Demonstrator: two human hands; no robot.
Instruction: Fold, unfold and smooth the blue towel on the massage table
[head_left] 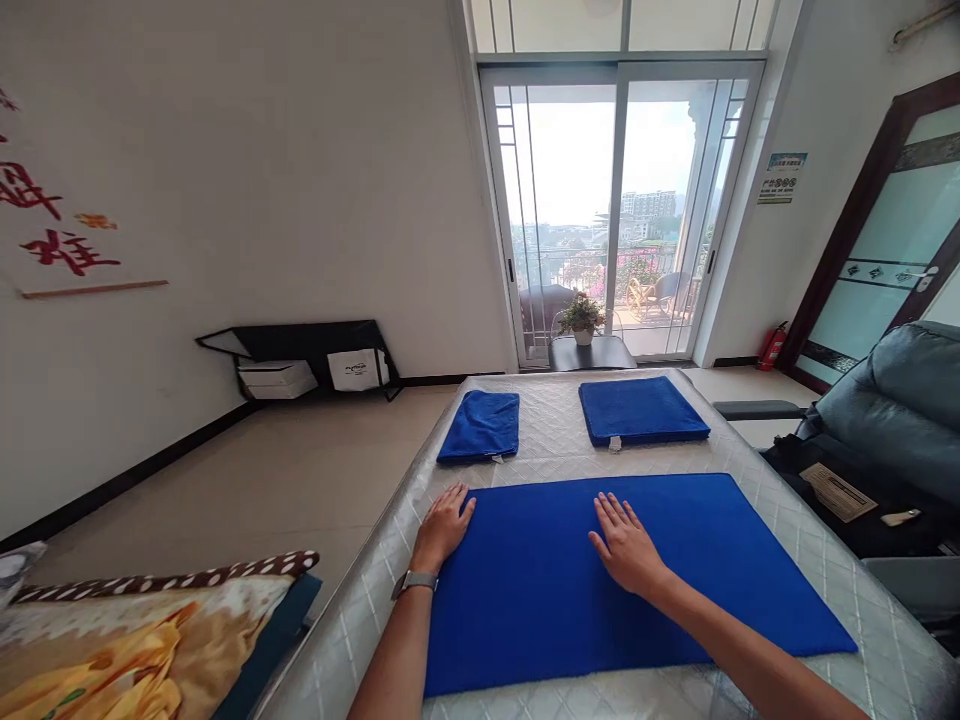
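Observation:
A blue towel [540, 590] lies spread out flat on the quilted, pale mattress [810, 560]. My left hand [444, 522] rests at its far left corner, fingers stretched out; a watch [415, 582] is on that wrist. On the towel's middle, my right hand [624, 545] lies flat with its fingers extended. Beyond the towel are two folded blue towels: a smaller one [481, 425] at the left and a larger one [641, 408] at the right, each with a white tag showing at its near edge.
At the lower left lies a patterned cloth [225, 630] with yellow fabric on it. A black armchair [892, 420] stands along the right side. Past the bed's far end, a potted plant [583, 318] sits on a dark chair [600, 352] before sliding glass doors.

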